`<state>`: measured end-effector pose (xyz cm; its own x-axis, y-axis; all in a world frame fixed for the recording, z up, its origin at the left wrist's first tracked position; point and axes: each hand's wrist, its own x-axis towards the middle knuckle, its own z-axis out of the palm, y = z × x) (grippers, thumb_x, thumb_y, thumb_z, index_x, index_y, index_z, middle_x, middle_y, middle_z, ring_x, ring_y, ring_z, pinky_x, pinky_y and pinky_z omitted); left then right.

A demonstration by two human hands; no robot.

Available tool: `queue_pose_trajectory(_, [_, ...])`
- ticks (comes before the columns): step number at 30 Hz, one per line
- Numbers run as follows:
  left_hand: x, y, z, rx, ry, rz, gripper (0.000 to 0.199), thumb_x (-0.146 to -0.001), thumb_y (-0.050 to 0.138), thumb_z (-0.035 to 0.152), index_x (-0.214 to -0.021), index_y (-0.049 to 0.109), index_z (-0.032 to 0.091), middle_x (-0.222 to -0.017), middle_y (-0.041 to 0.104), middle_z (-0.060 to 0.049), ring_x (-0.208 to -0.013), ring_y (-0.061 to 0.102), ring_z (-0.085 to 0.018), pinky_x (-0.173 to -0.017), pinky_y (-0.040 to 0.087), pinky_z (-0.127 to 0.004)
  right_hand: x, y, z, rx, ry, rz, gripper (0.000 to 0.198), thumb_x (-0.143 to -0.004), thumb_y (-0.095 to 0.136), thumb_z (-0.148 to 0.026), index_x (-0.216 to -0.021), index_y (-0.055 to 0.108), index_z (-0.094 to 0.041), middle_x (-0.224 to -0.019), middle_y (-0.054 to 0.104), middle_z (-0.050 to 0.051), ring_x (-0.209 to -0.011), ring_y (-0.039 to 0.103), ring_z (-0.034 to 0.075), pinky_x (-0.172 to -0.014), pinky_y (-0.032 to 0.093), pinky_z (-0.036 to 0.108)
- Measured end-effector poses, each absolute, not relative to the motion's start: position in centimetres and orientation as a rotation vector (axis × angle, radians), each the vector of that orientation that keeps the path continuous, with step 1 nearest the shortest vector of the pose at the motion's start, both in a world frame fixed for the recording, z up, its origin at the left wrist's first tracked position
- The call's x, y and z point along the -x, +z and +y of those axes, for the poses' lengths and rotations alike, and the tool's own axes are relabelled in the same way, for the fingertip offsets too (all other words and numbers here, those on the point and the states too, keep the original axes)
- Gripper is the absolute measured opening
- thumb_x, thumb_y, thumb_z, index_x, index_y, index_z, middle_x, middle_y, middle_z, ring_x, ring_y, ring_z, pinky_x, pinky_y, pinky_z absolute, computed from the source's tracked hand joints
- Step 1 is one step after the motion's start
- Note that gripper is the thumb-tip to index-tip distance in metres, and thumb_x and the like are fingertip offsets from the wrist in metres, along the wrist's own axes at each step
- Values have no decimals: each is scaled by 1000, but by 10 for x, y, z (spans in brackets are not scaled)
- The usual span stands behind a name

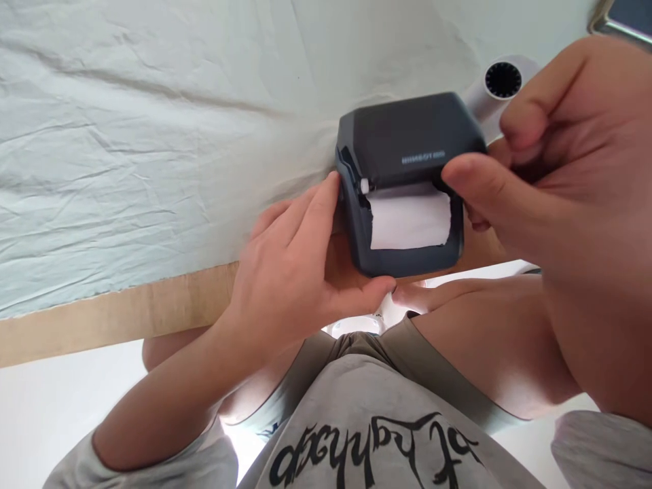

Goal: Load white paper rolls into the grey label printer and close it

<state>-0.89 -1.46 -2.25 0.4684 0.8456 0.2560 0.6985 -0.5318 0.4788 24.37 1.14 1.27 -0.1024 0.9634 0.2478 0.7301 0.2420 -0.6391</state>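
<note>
A small dark label printer (407, 136) is held up in front of me, over the table's near edge. White paper (410, 219) shows in its opening, with a slightly ragged edge. A small white knob-like piece (365, 186) sits at the opening's left corner. My left hand (290, 265) cups the printer's left side, its thumb stretched along the bottom. From the right, my right hand (565, 170) grips the printer's right edge; the thumb presses near the dark lid's lower right corner. The fingers behind that edge are partly hidden.
A pale wrinkled cloth (153, 136) covers the table, leaving a bare wooden edge (122, 309) along the front. Behind my right hand lies a white tube-shaped object (483, 98) with a dark toothed opening. A dark, metal-rimmed object (624, 20) is cut off at the top right.
</note>
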Motion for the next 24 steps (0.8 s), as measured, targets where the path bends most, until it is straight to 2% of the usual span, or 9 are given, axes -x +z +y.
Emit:
queue_pose_trajectory(3, [11,-25,-14,-2439,643,1278,92,-92,72,75,-162,47,21,-154,70,-16,-141,70,-41,-121,58,-53,-234,15,10,1459,343,-1862,54,-105,57,-55,-83,38,-10,-77,46,-1,-75,55,-7,-65,29,22])
queue_pose_trajectory(6, [12,-26,-14,-2450,636,1257,89,-95,69,72,-165,44,23,-157,69,-15,-143,68,-41,-122,57,-54,-230,17,13,1452,255,-1886,41,-108,53,-48,-89,53,-11,-83,57,-1,-78,57,-5,-67,32,24])
queue_pose_trajectory(9, [13,-27,-15,-2481,631,1254,90,-98,64,74,-166,43,20,-160,66,-18,-144,68,-42,-119,58,-56,-227,26,22,1525,364,-2026,24,-101,61,-36,-91,64,-14,-87,66,-6,-70,51,-5,-75,41,24])
queue_pose_trajectory(12, [13,-28,-16,-2488,640,1234,93,-100,58,81,-167,43,19,-161,65,-19,-144,68,-43,-117,59,-57,-223,38,36,1581,451,-2222,6,-91,72,-25,-91,69,-20,-68,55,-9,-65,41,-5,-86,43,27])
queue_pose_trajectory(13, [13,-28,-16,-2483,647,1227,93,-100,58,82,-167,43,19,-161,64,-19,-144,68,-43,-117,59,-57,-223,41,42,1617,451,-2288,7,-88,75,-22,-90,69,-20,-62,49,-9,-64,39,-5,-86,41,27])
queue_pose_trajectory(16, [13,-28,-16,-2483,655,1222,92,-101,58,80,-167,43,18,-160,65,-21,-144,68,-43,-119,59,-56,-226,44,59,1654,382,-2525,17,-79,84,-21,-87,69,-21,-56,47,-9,-58,34,-4,-71,34,27])
queue_pose_trajectory(19, [14,-28,-15,-2494,640,1212,96,-101,57,82,-168,41,15,-158,66,-23,-144,68,-43,-120,59,-56,-237,39,75,1499,276,-2713,21,-88,81,-47,-96,74,-29,-60,55,-11,-47,24,-4,-52,19,29])
queue_pose_trajectory(21, [16,-28,-15,-2490,639,1206,101,-99,56,86,-169,41,15,-159,65,-23,-145,67,-44,-120,60,-55,-240,35,83,1441,281,-2828,30,-92,75,-62,-101,75,-33,-59,54,-12,-43,21,-5,-46,17,28])
queue_pose_trajectory(24, [16,-26,-15,-2471,640,1213,103,-98,54,90,-170,41,18,-159,65,-22,-145,67,-44,-119,60,-56,-235,32,86,1432,296,-2889,29,-84,84,-54,-103,74,-35,-57,51,-13,-41,23,-6,-41,16,24])
